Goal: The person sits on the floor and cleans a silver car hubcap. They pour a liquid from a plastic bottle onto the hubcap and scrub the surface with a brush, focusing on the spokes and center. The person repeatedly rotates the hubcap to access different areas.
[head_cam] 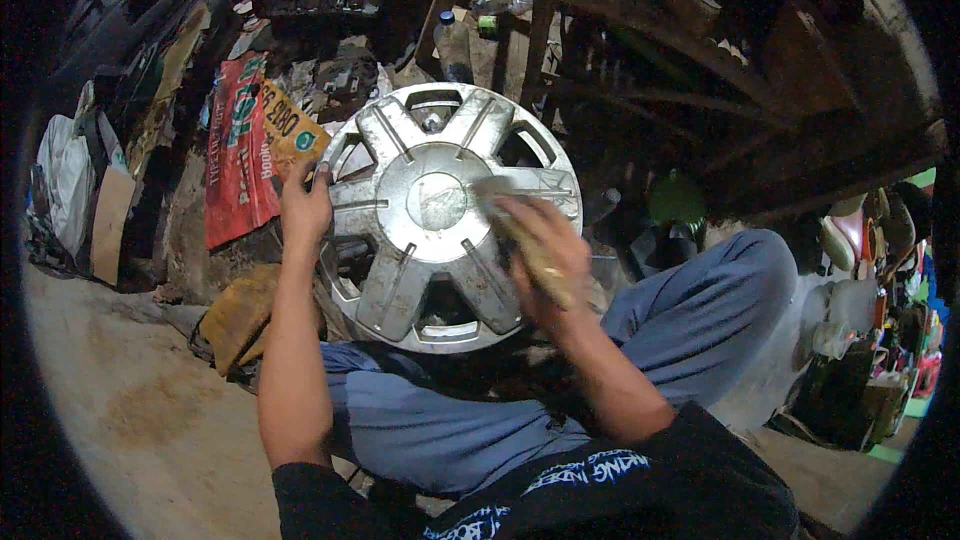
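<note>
A scuffed silver wheel cover [431, 157] with six broad spokes is propped before me, above my crossed legs. At its left rim is my left hand [306, 202], gripping the edge with the thumb on the near side. My right hand [551, 255] is blurred and closed around a brush with a pale wooden handle [536, 259]. The bristle end, also blurred, lies against the cover just right of its round hub [437, 201]. Dark grime and scratches mark the spokes, while the hub's lower part looks brighter.
A red printed banner [238, 165] lies left of the cover. Behind it stands a plastic bottle [453, 45] with a blue cap. Dark wooden beams [645, 22] cross the upper right. A yellowish-brown bag-like thing [240, 315] sits by my left forearm. Shoes [840, 240] are piled at far right.
</note>
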Motion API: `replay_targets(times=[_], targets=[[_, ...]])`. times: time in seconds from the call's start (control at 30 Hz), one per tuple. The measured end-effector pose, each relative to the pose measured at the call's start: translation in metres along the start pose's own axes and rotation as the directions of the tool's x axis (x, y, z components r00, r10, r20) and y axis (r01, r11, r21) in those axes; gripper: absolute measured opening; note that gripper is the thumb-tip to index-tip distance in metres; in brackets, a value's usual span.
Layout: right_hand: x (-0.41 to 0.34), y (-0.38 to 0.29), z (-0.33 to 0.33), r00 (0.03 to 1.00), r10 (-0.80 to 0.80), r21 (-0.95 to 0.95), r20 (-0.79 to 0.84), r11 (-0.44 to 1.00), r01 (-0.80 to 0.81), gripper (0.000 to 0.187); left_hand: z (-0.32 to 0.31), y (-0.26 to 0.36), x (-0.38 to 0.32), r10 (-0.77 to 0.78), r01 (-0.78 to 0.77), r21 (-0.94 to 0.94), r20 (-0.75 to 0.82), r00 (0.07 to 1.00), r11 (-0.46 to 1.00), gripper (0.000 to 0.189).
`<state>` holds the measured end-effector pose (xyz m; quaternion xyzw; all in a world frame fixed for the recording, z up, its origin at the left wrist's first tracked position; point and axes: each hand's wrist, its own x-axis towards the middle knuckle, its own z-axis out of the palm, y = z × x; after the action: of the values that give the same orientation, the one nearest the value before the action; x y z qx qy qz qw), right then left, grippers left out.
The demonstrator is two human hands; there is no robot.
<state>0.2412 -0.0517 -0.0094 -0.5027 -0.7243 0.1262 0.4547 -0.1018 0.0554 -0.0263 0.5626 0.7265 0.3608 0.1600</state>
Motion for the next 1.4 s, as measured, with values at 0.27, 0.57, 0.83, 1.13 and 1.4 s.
replay_targets(times=[0.27,0.57,0.83,1.13,1.4], targets=[[0.011,0.001,-0.016,0.991,0.086,-0.057,-0.105,0.994,-0.093,0.051,-0.001,0.016,-0.004,-0.045,0.047,0.073,-0.023,0.999,0.996,0.04],[-0.006,0.0,-0.044,0.982,0.084,-0.13,-0.167,0.986,-0.107,0.047,-0.006,0.011,-0.007,-0.039,0.039,-0.011,0.005,0.999,0.999,0.043],[-0.03,-0.032,-0.009,0.999,-0.019,0.039,0.045,0.999,0.017,0.048,0.004,0.008,-0.002,-0.053,0.053,0.024,-0.01,0.999,0.998,0.041],[-0.027,0.008,-0.041,0.983,0.064,-0.104,-0.17,0.991,-0.083,0.05,0.0,0.019,-0.009,0.021,-0.017,0.058,-0.077,0.997,0.998,0.04],[-0.021,-0.013,-0.033,0.988,-0.014,-0.047,-0.155,0.999,0.007,0.049,-0.004,0.025,-0.01,-0.01,0.014,0.09,-0.047,0.999,0.996,0.04]])
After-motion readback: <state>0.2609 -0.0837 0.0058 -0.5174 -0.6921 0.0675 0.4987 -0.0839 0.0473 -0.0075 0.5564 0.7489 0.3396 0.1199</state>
